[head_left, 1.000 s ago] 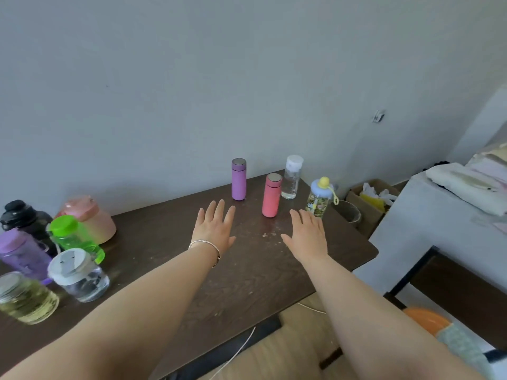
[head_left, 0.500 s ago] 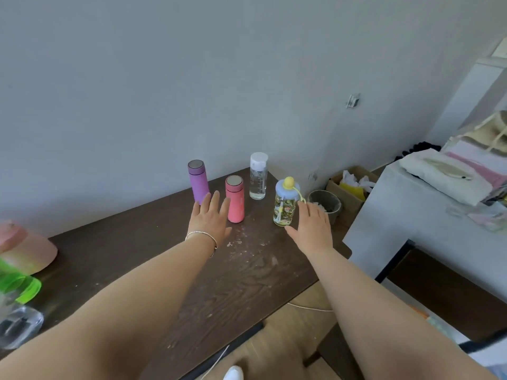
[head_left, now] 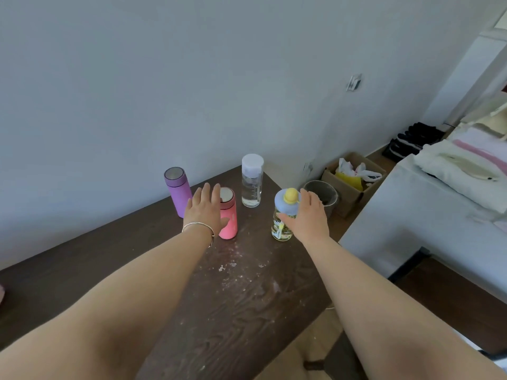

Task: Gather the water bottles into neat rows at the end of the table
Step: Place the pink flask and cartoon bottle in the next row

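1. bottles stand upright in a loose cluster at the far right end of the dark wooden table (head_left: pixel 247 311), close to the grey wall (head_left: pixel 192 78): four are in view.
2. purple flask (head_left: pixel 177 192) is furthest left, nearest the wall, with a metal-topped lid.
3. pink flask (head_left: pixel 229 219) stands just right of and in front of the purple one, also with a metal-topped lid.
4. clear bottle (head_left: pixel 252 181) with a white cap stands behind and to the right of the pink flask, near the table's back edge; it looks partly filled with water.
5. small patterned bottle (head_left: pixel 284 215), with a pale blue lid and a yellow knob on top, stands nearest the table's right edge, apart from the other three.
6. left hand (head_left: pixel 204 212) has its fingers spread and reaches between the purple and pink flasks; the thumb lies against the pink flask's side, but i cannot tell whether the hand grips it. a thin bracelet (head_left: pixel 199 227) circles the wrist.
7. right hand (head_left: pixel 308 218) is loosely open and cups the patterned bottle from the right, thumb in front of it and fingers past the lid; whether it presses on the bottle i cannot tell.
8. pale specks and smears mark the tabletop in front of the bottles.
9. beyond the table's end, on the floor, sit a grey bucket (head_left: pixel 323 193) and an open cardboard box (head_left: pixel 349 185) holding bags; a pale surface with folded cloth (head_left: pixel 461 171) is at far right.
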A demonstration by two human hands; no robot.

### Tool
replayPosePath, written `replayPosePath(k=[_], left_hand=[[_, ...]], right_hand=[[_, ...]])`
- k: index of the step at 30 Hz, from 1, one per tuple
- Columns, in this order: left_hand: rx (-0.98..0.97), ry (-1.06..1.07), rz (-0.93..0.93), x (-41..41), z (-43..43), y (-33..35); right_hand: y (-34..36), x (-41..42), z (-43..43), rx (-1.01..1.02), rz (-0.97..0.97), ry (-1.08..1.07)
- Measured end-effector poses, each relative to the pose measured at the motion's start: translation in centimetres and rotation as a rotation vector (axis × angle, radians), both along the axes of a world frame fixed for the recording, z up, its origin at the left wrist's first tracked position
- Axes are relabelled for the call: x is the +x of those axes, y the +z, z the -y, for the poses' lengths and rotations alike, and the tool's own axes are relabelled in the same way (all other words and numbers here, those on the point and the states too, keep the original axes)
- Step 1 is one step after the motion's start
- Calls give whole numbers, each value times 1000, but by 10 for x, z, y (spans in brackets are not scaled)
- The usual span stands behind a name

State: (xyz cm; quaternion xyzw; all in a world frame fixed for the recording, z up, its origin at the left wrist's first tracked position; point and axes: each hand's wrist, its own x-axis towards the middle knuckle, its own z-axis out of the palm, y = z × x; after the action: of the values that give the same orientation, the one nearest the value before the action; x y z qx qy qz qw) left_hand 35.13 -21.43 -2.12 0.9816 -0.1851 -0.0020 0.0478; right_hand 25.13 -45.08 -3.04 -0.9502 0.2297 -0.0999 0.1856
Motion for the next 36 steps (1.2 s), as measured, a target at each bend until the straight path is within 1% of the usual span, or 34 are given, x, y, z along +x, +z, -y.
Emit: replayPosePath(k=[4, 7, 10, 13, 16, 19, 27, 36], left_hand=[[-109, 22, -108, 17, 6, -12], [-204, 16, -144, 24, 10, -22], [-327, 29, -193, 29, 11, -30], [-496, 67, -245, 29, 12, -34], [-603, 90, -249, 27, 13, -35], [-646, 105, -242, 23, 12, -35], [-662, 162, -220, -13, -5, -28], [-735, 247, -160, -92, -59, 8]], right_hand=[[-11, 24, -6, 129, -14, -87], [-22, 34, -7, 219, 1, -136], [-29, 38, -7, 245, 53, -160], [-34, 38, -9, 252, 127, -179], [-36, 37, -9, 241, 150, -176], [-35, 32, -9, 258, 148, -170], [-26, 3, -20, 301, 173, -113], [10, -49, -64, 376, 218, -17]])
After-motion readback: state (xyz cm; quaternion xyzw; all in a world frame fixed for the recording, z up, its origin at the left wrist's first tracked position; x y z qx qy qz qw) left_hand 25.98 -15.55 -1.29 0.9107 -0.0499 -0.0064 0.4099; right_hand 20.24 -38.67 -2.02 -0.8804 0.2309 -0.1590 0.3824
